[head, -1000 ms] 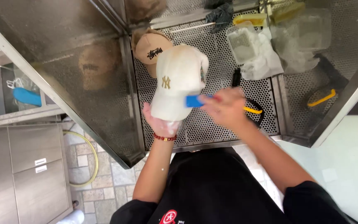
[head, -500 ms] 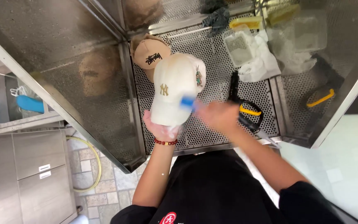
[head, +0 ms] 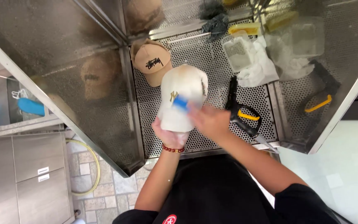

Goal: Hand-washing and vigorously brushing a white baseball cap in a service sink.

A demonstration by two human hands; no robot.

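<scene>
Across the middle of the view runs a perforated steel work surface (head: pixel 212 54), boxed by slanted steel walls — the left wall (head: pixel 63 58) mirrors two caps faintly. Far right on the mesh sits a clear plastic tub (head: pixel 237 54) with a crumpled white cloth (head: pixel 260 68) just beside it; a yellow sponge (head: pixel 244 28) and a dark rag (head: pixel 215 23) lie farther back. Right of centre lies a black spray gun with a yellow trigger (head: pixel 242 114), near the right hand.

Far of centre, a tan cap (head: pixel 151 62) rests on the mesh, its brim toward the near side, just beside the white one.

White cap (head: pixel 182 97) — held up over the mesh at centre, crown facing the camera, brownish staining near its top. Left hand (head: pixel 169 135) is up inside it from the near side, fingers closed on the lower edge; a red bead bracelet (head: pixel 173 149) circles that wrist. Right hand (head: pixel 209 121) is blurred, closed around a small blue brush (head: pixel 181 102) pressed against the cap's front.

Lower left, off the bench: a steel cabinet (head: pixel 25 178), tiled floor, a yellow hose (head: pixel 94 176), and a blue object (head: pixel 30 106) in a side tray.
</scene>
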